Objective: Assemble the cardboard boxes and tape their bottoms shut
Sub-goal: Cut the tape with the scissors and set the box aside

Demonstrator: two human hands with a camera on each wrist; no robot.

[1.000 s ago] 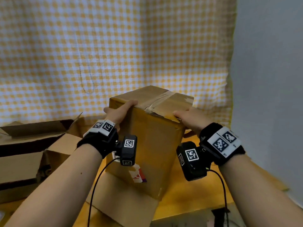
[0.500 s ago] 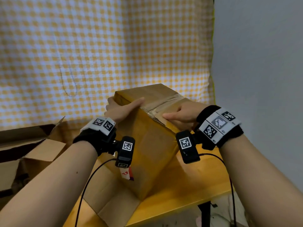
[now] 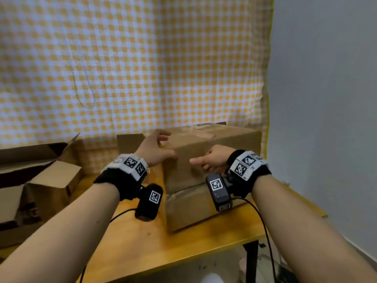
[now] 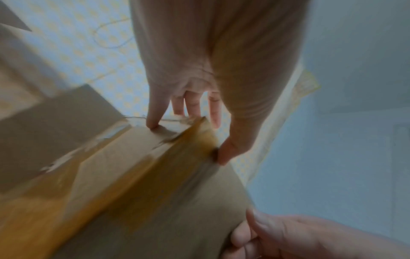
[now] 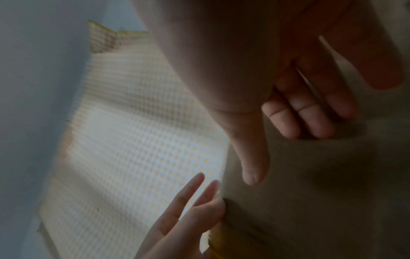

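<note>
Cardboard box point(image 3: 204, 160) standing on the wooden counter point(image 3: 183, 242), directly ahead of both hands, near the counter's right end. Long axis roughly horizontal, running left to right; taped seam point(image 3: 183, 193) on the near face, also horizontal. Top face bearing torn tape remnants.

Left hand point(image 3: 157, 149) at the box's upper left corner: grip released, fingers spread, fingertips point(image 4: 153, 125) touching the top edge, thumb against the near face. Right hand point(image 3: 212, 160) on the near face: grip loose, nothing grasped, index finger extended leftward, other fingers lightly curled against the cardboard.

Compared with 0.5 s earlier: box then tilted on 1 corner with the taped face upward and gripped at both sides; now flat on the counter, taped face toward the person.

Open boxes point(image 3: 40, 180) left of the left hand.
</note>
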